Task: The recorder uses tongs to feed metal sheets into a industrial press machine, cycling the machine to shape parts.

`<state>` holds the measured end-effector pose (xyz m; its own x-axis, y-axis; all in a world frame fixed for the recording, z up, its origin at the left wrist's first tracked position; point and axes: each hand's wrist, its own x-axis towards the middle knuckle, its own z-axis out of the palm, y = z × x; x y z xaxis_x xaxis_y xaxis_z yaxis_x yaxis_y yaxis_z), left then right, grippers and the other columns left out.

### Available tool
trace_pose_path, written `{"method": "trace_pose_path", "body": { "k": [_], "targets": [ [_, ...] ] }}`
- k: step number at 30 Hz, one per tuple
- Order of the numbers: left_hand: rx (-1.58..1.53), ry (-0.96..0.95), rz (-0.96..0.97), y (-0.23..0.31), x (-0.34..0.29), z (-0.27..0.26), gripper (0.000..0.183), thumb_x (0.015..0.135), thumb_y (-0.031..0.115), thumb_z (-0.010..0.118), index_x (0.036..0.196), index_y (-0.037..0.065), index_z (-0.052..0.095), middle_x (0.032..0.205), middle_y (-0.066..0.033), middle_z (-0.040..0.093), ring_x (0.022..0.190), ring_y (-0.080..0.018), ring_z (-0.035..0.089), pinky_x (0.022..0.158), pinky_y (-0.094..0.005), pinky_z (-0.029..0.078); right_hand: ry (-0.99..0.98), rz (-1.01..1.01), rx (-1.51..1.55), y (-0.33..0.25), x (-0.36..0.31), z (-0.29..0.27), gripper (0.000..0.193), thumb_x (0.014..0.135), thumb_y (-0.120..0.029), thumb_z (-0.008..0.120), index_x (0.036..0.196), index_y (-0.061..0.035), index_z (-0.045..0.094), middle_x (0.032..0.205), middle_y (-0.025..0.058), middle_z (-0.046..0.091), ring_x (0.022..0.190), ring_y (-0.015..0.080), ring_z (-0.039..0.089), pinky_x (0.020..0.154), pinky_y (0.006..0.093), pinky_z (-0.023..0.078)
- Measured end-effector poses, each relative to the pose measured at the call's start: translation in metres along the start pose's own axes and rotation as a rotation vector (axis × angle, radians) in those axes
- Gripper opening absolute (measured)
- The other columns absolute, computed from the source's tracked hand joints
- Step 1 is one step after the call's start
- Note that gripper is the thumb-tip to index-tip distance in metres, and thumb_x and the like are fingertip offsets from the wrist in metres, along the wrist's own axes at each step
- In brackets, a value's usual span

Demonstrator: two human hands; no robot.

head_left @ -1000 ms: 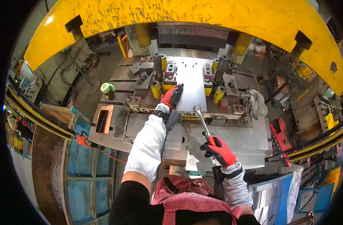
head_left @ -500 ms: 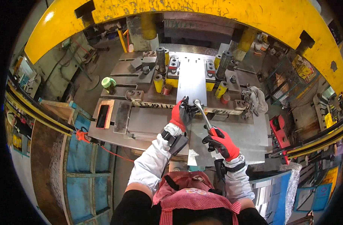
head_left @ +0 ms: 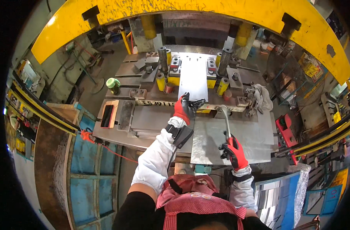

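The person's left hand (head_left: 187, 108), in a red and black glove, is at the near end of a bright metal sheet (head_left: 194, 76), which stretches away beyond its fingertips. Those fingers are partly spread, one pointing forward and others out to the right; whether they pinch the sheet's edge cannot be told. The right hand (head_left: 235, 154), gloved alike, has its fingers wrapped around the red handle of a wrench (head_left: 227, 124). The wrench head lies ahead of these fingers, well to the right of the left fingertips.

Between the two hands and below the wrench is a wide grey plate (head_left: 209, 147). Left of the left fingers are stacked plates (head_left: 152, 119), then a phone (head_left: 107, 116) and a green-lidded bottle (head_left: 113, 85) farther out. A grey rag (head_left: 259, 99) lies beyond the right fingers, to their right.
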<state>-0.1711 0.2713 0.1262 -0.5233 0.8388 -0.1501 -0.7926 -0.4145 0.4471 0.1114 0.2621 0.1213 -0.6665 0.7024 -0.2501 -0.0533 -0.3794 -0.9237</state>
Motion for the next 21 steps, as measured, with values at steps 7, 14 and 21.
{"method": "trace_pose_path", "body": {
  "k": [7, 14, 21],
  "targets": [
    [-0.104, 0.002, -0.066, -0.004, 0.009, -0.01, 0.033, 0.089, 0.023, 0.044, 0.108, -0.002, 0.035, 0.099, -0.0343, 0.049, 0.088, -0.0523, 0.053, 0.074, -0.051, 0.052, 0.489, 0.016, 0.084, 0.075, -0.008, -0.116, 0.03, 0.083, -0.017, 0.055, 0.109, -0.0089, 0.046, 0.074, 0.0085, 0.057, 0.05, 0.0158, 0.053, 0.041, 0.0285, 0.046],
    [0.0, -0.007, 0.024, -0.005, 0.015, -0.006, 0.031, 0.088, 0.021, 0.044, 0.102, -0.006, 0.037, 0.093, -0.0332, 0.05, 0.085, -0.0506, 0.055, 0.074, -0.0506, 0.052, 0.559, -0.276, -0.046, 0.104, 0.04, -0.183, 0.018, 0.083, -0.021, 0.056, 0.092, -0.0089, 0.046, 0.067, 0.0036, 0.051, 0.053, 0.0137, 0.05, 0.043, 0.0275, 0.043],
    [0.145, -0.111, 0.195, -0.005, 0.005, -0.015, 0.037, 0.088, 0.02, 0.043, 0.117, -0.002, 0.042, 0.112, -0.0193, 0.052, 0.101, -0.0366, 0.052, 0.082, -0.0501, 0.048, 0.537, -0.239, 0.301, 0.103, 0.037, -0.158, 0.012, 0.084, -0.019, 0.053, 0.09, -0.0127, 0.045, 0.066, 0.0051, 0.052, 0.051, 0.0179, 0.053, 0.04, 0.0308, 0.045]
  ]
}}
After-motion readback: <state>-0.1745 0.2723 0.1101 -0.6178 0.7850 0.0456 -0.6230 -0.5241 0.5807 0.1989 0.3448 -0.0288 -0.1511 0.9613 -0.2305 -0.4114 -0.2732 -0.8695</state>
